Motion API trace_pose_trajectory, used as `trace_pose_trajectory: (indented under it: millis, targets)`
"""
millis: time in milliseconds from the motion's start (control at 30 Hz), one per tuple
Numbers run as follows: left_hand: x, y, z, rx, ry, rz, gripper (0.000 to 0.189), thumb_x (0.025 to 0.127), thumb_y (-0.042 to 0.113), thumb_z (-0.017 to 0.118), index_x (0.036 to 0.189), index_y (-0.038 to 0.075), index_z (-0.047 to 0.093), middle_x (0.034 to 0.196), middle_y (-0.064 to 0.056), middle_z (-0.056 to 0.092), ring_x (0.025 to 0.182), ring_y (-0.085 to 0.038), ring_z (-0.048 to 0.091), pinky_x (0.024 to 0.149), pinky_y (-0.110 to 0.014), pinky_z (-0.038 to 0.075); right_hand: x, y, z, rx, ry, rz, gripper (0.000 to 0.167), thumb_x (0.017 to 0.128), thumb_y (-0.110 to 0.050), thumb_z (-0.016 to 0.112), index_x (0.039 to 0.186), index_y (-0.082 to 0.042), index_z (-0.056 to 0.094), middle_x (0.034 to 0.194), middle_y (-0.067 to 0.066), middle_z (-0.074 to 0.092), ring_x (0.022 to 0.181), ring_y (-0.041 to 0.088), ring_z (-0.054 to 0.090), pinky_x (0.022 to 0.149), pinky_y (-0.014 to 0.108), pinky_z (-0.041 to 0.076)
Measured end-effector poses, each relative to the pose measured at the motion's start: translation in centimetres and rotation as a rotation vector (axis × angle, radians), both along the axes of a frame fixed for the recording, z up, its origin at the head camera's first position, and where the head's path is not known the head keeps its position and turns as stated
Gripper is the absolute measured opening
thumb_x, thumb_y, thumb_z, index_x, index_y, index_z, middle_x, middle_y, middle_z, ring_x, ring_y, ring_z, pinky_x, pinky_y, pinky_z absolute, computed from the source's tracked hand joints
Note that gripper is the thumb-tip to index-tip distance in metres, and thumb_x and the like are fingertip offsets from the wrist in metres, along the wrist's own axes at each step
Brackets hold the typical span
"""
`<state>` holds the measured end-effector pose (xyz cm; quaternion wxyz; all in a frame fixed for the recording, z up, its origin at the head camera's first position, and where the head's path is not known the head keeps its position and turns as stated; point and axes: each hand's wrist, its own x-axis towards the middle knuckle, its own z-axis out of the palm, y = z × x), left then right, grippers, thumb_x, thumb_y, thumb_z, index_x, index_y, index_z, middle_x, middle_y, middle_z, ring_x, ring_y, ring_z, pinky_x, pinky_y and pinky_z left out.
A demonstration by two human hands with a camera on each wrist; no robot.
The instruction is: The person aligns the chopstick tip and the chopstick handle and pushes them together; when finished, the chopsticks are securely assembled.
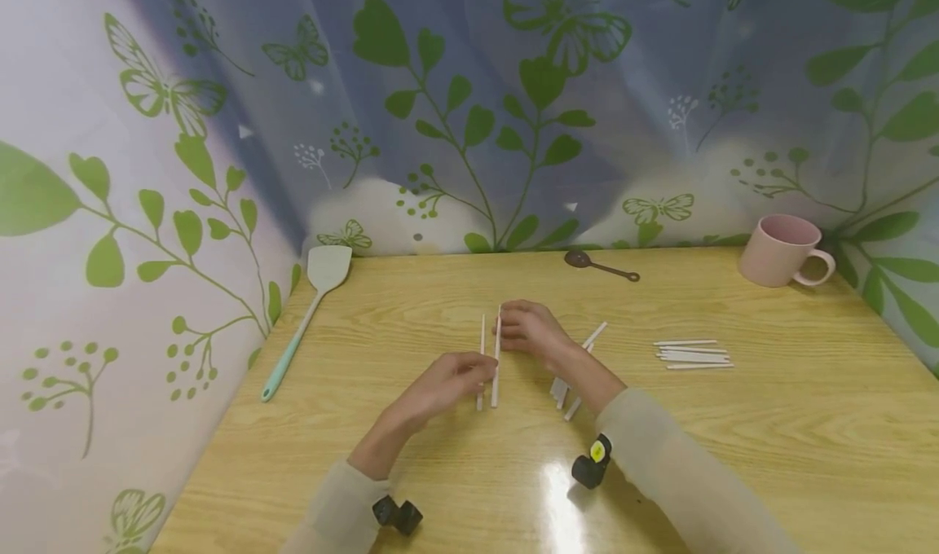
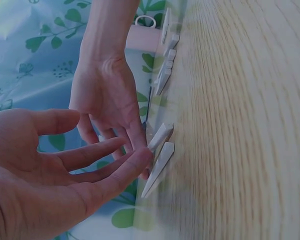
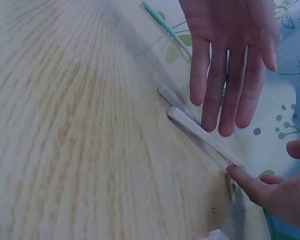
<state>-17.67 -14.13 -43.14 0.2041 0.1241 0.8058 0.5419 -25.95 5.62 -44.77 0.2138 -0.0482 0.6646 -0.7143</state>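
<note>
A wood-grain table (image 1: 469, 497) spreads beneath the left hand (image 1: 451, 381) and right hand (image 1: 534, 330), a blue-and-white curtain (image 1: 440, 159) in a leaf-and-butterfly print hanging beyond them. Far to the grip's right stands a pink mug (image 1: 772, 258), its bottom hidden. 2 white sticks (image 1: 495, 389), nearly parallel, are at the fingertips; the left's fingers are spread and relaxed, the right's extended, 1 touching a stick's far end

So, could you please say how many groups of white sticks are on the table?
3: a pair of white sticks at the left hand, a pile partly hidden by the right forearm, and a cluster farther right. Others may be hidden.
</note>
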Motion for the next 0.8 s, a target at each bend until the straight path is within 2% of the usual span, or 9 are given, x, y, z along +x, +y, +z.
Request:
trace_pose_trajectory:
  millis: [167, 300, 500, 633, 800]
  targets:
    - [0.1, 0.0, 0.0, -0.005, 0.010, 0.007, 0.049, 0.110, 0.030, 0.052, 0.143, -0.005, 0.058, 0.146, -0.022, 0.058, 0.127, -0.039, 0.063, 0.113, -0.051, 0.046, 0.3, 0.0, 0.4, 0.021, 0.031, 0.019, 0.054, 0.111, -0.017, 0.041, 0.154, 0.013, 0.030, 0.153, 0.037, 0.041, 0.139, 0.049, 0.048, 0.114, 0.051, 0.045]
    - [0.1, 0.0, 0.1, -0.014, 0.022, 0.008, 0.049, 0.110, 0.031, 0.052, 0.142, -0.004, 0.058, 0.145, -0.021, 0.059, 0.125, -0.040, 0.064, 0.113, -0.053, 0.045, 0.6, -0.1, 0.7, 0.024, 0.010, 0.015, 0.054, 0.110, -0.017, 0.041, 0.154, 0.012, 0.031, 0.154, 0.037, 0.039, 0.139, 0.050, 0.047, 0.112, 0.053, 0.046]
    - [0.1, 0.1, 0.2, -0.012, 0.031, -0.008, 0.047, 0.110, 0.030, 0.051, 0.142, -0.005, 0.058, 0.144, -0.023, 0.059, 0.124, -0.042, 0.064, 0.113, -0.056, 0.045, 0.9, 0.1, 0.5, 0.011, -0.055, -0.013, 0.054, 0.111, -0.018, 0.043, 0.155, 0.010, 0.031, 0.150, 0.036, 0.044, 0.136, 0.049, 0.051, 0.103, 0.051, 0.054]
    - [0.1, 0.1, 0.1, -0.013, 0.044, -0.022, 0.046, 0.110, 0.028, 0.050, 0.140, -0.005, 0.059, 0.144, -0.024, 0.058, 0.124, -0.043, 0.064, 0.112, -0.057, 0.045, 1.2, 0.5, 0.3, 0.010, -0.050, 0.015, 0.054, 0.110, -0.019, 0.045, 0.154, 0.010, 0.032, 0.147, 0.036, 0.046, 0.132, 0.048, 0.055, 0.096, 0.047, 0.059]
    - [0.0, 0.5, 0.2, 0.011, 0.048, -0.044, 0.046, 0.111, 0.029, 0.050, 0.142, -0.005, 0.058, 0.144, -0.025, 0.058, 0.128, -0.043, 0.061, 0.111, -0.054, 0.047, 1.6, 2.0, 0.2, -0.031, -0.014, 0.071, 0.054, 0.112, -0.019, 0.042, 0.155, 0.011, 0.030, 0.150, 0.037, 0.044, 0.135, 0.049, 0.052, 0.106, 0.051, 0.052]
